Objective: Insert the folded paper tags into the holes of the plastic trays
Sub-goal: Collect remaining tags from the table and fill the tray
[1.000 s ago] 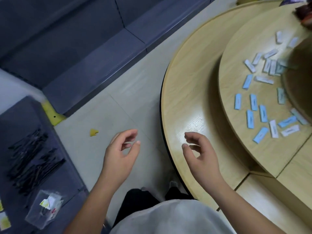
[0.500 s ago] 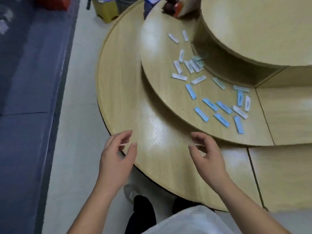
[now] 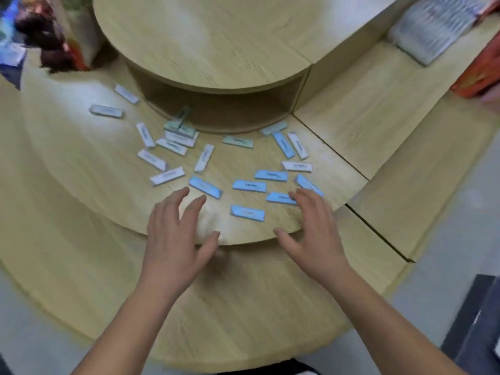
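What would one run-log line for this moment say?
left hand: open, empty | right hand: open, empty | tags: loose on shelf, none picked | stage: before pick

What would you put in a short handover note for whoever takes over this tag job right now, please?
Left hand: open, fingers spread, holds nothing, over the front edge of the middle tier.
Right hand: open, empty, fingertips by the nearest blue tags; contact unclear.
Paper tags: loose across the middle tier, blue nearest the hands, white farther left.
Trays: none plainly seen; a blurred grey stack at the far right may be them.
Done: no tag seen inserted.
Left: pick up the tags and insert every one.
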The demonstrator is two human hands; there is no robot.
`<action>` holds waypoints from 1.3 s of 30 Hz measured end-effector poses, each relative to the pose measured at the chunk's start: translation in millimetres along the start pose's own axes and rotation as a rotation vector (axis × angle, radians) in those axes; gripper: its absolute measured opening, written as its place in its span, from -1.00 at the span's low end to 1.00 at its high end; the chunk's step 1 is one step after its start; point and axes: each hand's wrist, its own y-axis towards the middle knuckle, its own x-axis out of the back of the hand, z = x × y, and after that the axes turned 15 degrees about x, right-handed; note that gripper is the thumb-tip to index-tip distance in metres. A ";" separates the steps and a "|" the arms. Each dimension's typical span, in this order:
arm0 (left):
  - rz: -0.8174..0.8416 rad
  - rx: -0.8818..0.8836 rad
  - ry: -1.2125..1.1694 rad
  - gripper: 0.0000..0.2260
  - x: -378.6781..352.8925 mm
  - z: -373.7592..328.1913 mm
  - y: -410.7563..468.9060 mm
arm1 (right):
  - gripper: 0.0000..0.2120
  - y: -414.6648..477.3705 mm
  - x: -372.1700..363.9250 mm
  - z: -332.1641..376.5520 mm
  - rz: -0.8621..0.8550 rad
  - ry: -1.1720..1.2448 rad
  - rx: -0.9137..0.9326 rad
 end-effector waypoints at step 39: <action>0.216 -0.177 0.402 -0.11 -34.4 51.5 222.7 | -0.01 148.1 -89.8 -23.6 0.209 -0.327 0.095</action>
